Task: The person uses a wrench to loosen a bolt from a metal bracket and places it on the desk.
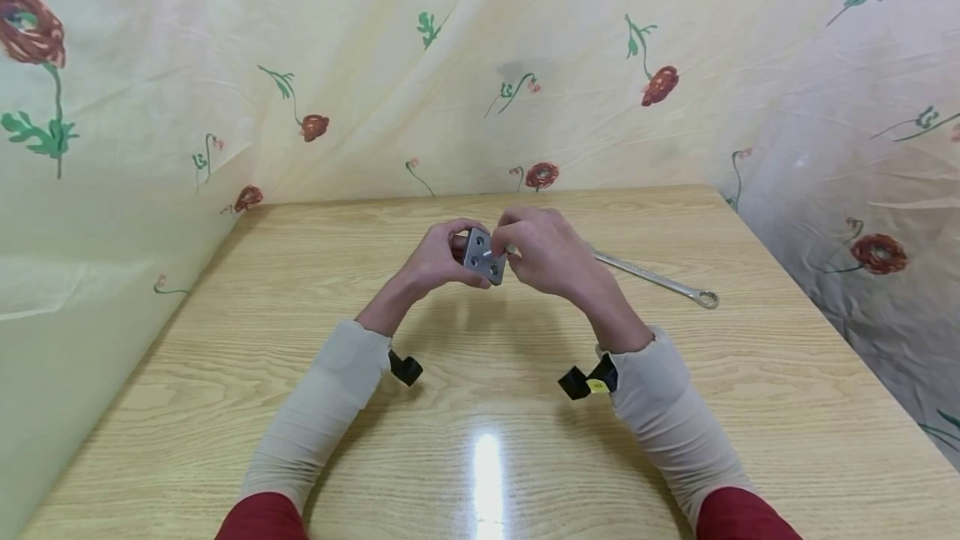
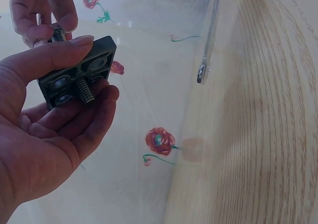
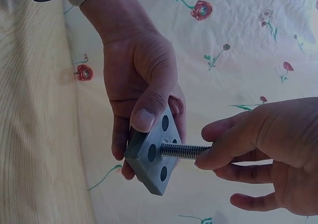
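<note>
Between the hands is a square grey metal plate (image 1: 476, 252) with several round holes. My left hand (image 1: 437, 258) grips it by the edges, thumb on one side and fingers on the other. A threaded rod (image 3: 185, 151) passes through the plate's middle, and its end sticks out of the ribbed back in the left wrist view. My right hand (image 1: 549, 255) pinches the rod's other end between thumb and forefinger, the remaining fingers loosely bent. Its fingertips hide that end of the rod.
A long steel wrench (image 1: 651, 275) with a ring end lies on the wooden table (image 1: 225, 373), right of the hands. Flowered cloth (image 1: 375, 65) hangs behind the table and along its sides.
</note>
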`<move>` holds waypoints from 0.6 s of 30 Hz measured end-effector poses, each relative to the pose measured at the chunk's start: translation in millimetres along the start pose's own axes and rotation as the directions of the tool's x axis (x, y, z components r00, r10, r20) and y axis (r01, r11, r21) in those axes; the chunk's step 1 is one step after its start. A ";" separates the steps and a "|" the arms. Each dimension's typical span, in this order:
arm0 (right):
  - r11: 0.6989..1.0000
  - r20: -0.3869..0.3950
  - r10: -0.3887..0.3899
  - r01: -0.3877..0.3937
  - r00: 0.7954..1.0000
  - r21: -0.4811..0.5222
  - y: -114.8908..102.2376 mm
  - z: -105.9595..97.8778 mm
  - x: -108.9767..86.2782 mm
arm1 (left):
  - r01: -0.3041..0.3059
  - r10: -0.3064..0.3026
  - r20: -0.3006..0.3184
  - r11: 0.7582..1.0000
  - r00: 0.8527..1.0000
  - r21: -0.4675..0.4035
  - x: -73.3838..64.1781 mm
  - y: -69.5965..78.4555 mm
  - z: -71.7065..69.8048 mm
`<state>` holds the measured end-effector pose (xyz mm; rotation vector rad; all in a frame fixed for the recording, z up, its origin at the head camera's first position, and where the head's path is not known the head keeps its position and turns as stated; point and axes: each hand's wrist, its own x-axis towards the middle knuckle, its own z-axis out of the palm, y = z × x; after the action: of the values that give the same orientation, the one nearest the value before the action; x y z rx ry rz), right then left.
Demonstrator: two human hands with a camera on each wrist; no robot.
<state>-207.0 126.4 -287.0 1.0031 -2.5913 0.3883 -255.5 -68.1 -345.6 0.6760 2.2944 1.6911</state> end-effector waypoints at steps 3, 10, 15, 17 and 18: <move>1.000 -0.008 -0.019 0.019 1.000 0.004 -0.9 0.5 -0.1 | 0.001 -0.001 0.001 1.000 1.000 -0.004 0.3 -0.1 0.1; 0.999 -0.007 -0.039 0.039 0.999 0.014 0.2 0.9 -0.5 | 0.008 -0.008 0.006 1.000 1.000 -0.018 -0.2 0.9 0.4; 0.993 0.053 0.113 -0.113 0.992 0.012 -0.4 -2.2 0.0 | 0.011 -0.011 0.006 1.000 1.000 -0.020 -0.3 0.9 0.1; 0.979 0.080 0.199 -0.201 0.977 0.019 -0.8 -3.3 0.5 | 0.006 -0.006 0.007 1.000 1.000 -0.014 -0.4 0.7 -0.1; 0.971 0.091 0.235 -0.238 0.968 0.021 -1.0 -3.8 0.9 | 0.003 -0.003 0.005 1.000 1.000 -0.009 -0.4 0.6 -0.1</move>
<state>-206.2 126.6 -283.1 0.7360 -2.8027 0.4545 -255.0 -68.2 -345.1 0.6744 2.2816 1.6953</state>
